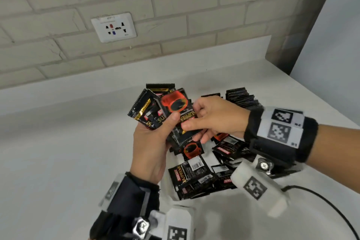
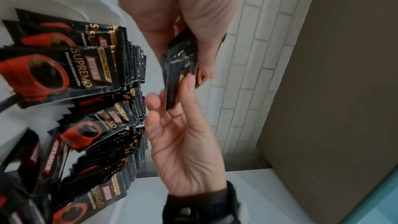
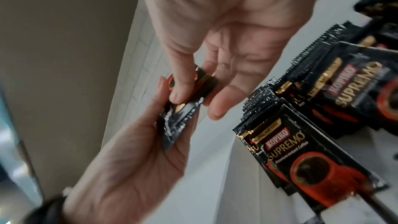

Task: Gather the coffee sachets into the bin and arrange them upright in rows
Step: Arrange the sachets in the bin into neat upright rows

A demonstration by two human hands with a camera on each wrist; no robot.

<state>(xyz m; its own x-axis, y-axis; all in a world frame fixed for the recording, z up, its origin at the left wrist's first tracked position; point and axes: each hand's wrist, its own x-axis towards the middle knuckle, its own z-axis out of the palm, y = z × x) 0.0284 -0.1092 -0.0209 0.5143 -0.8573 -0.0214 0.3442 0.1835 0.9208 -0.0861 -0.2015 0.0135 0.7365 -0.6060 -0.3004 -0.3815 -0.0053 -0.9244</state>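
Note:
My left hand grips a fanned bunch of black coffee sachets above the counter. My right hand pinches one sachet with a red cup print at the front of that bunch. In the left wrist view the left hand clamps the bunch edge-on and the right hand reaches up to it. In the right wrist view the right hand's thumb and fingers pinch the sachet over the left palm. Loose sachets lie piled below, and upright rows stand behind. I cannot make out the bin's walls.
A white counter runs to a brick wall with a socket plate. The counter's right edge drops off near the rows. A black cable curves across the near right.

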